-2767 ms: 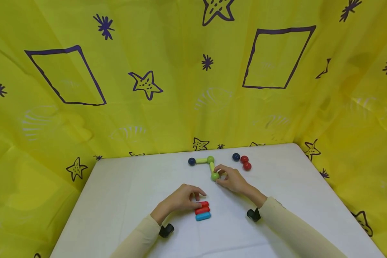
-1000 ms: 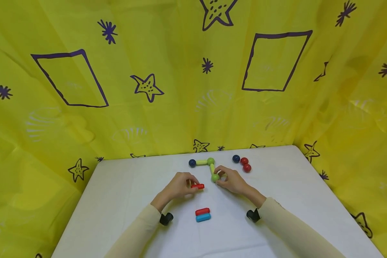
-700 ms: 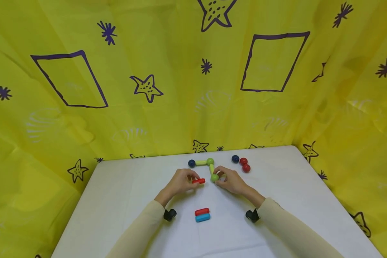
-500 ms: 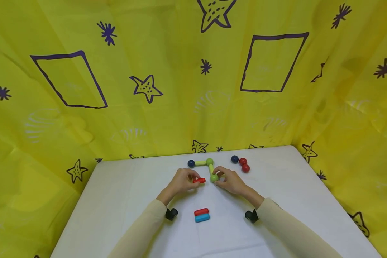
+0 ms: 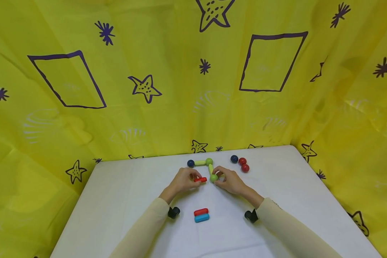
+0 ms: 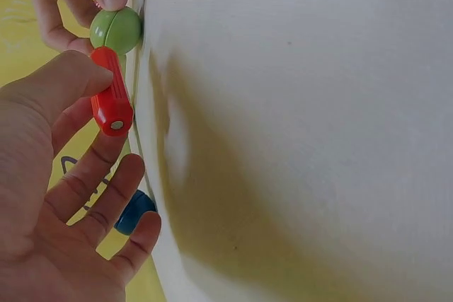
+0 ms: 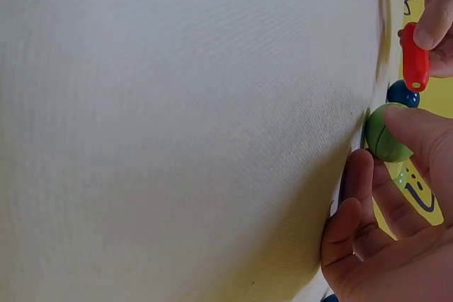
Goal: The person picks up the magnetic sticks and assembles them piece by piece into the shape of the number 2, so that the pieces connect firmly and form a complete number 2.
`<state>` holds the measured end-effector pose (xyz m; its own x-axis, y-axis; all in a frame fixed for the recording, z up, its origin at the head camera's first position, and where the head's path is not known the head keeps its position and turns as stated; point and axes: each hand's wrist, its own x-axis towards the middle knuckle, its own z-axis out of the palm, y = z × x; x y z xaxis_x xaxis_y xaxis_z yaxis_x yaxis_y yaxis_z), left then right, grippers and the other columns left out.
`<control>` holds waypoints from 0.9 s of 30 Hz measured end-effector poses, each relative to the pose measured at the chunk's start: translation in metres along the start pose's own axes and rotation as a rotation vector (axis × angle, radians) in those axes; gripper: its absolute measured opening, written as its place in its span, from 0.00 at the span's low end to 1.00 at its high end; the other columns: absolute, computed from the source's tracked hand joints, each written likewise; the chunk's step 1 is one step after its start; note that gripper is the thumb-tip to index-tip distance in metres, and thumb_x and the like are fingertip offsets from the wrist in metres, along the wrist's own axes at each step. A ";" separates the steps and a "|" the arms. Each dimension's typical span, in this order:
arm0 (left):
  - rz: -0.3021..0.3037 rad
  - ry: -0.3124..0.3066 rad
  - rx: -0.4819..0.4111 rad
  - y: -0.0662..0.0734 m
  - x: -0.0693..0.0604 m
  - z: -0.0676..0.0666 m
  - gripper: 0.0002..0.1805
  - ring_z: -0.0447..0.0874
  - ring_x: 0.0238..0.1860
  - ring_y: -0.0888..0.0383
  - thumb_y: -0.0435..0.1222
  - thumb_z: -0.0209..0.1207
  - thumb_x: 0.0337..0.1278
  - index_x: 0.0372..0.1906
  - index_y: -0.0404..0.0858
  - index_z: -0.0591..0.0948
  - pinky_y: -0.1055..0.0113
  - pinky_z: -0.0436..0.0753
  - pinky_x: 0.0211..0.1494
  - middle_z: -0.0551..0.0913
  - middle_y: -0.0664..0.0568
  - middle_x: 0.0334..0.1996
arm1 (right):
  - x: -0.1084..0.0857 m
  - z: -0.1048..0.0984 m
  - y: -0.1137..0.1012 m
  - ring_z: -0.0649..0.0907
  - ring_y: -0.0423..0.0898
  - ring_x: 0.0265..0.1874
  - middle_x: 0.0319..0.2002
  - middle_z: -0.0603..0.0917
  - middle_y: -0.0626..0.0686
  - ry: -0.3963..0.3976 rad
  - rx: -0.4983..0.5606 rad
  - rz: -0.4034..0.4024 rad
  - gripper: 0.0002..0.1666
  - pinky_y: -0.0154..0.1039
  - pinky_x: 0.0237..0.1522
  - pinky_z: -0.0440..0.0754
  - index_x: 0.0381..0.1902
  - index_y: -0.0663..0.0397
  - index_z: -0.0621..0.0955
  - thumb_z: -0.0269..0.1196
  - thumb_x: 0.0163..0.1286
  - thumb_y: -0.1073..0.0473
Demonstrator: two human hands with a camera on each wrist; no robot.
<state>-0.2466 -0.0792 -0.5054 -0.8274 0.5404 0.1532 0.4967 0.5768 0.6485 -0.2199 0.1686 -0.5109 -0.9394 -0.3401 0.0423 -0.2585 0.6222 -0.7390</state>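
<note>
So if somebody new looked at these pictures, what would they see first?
Probably the bright yellow cloth, with dark starfish drawings on it, behind the white table. Then the red stick pinched in the person's left fingers, close to a green ball held by the right fingers. Farther right, two red balls sit beside a dark blue one.

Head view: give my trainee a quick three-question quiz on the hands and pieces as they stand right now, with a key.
1. Which hand pinches a red bar?
2. True or false: the blue bar is in the right hand.
3. In the separate group of balls beyond the right hand, there are: A) two; B) three; C) four.

Key:
1. The left hand.
2. False; the blue bar lies on the table, and the right hand holds a green ball.
3. B.
</note>
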 end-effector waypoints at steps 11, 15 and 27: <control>-0.024 -0.027 -0.004 0.004 0.008 0.006 0.06 0.75 0.30 0.61 0.36 0.73 0.56 0.39 0.41 0.90 0.71 0.77 0.34 0.82 0.61 0.26 | -0.003 -0.001 0.000 0.78 0.43 0.25 0.48 0.87 0.55 0.027 0.000 -0.016 0.18 0.37 0.33 0.78 0.52 0.48 0.79 0.70 0.67 0.65; -0.038 -0.037 0.003 0.006 0.011 0.007 0.06 0.75 0.31 0.60 0.36 0.73 0.56 0.39 0.41 0.90 0.70 0.77 0.35 0.82 0.60 0.27 | -0.005 -0.003 0.002 0.78 0.42 0.25 0.48 0.87 0.56 0.034 -0.007 -0.013 0.18 0.37 0.34 0.78 0.52 0.48 0.79 0.70 0.67 0.66; -0.029 -0.054 0.028 0.013 0.021 0.014 0.05 0.75 0.32 0.60 0.36 0.73 0.58 0.39 0.42 0.90 0.70 0.77 0.36 0.81 0.60 0.26 | -0.011 -0.010 0.008 0.79 0.42 0.25 0.48 0.87 0.58 0.050 -0.010 -0.022 0.19 0.37 0.35 0.80 0.53 0.51 0.79 0.69 0.67 0.67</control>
<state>-0.2533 -0.0517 -0.5040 -0.8266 0.5549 0.0937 0.4806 0.6094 0.6306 -0.2143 0.1843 -0.5109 -0.9435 -0.3181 0.0925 -0.2814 0.6223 -0.7305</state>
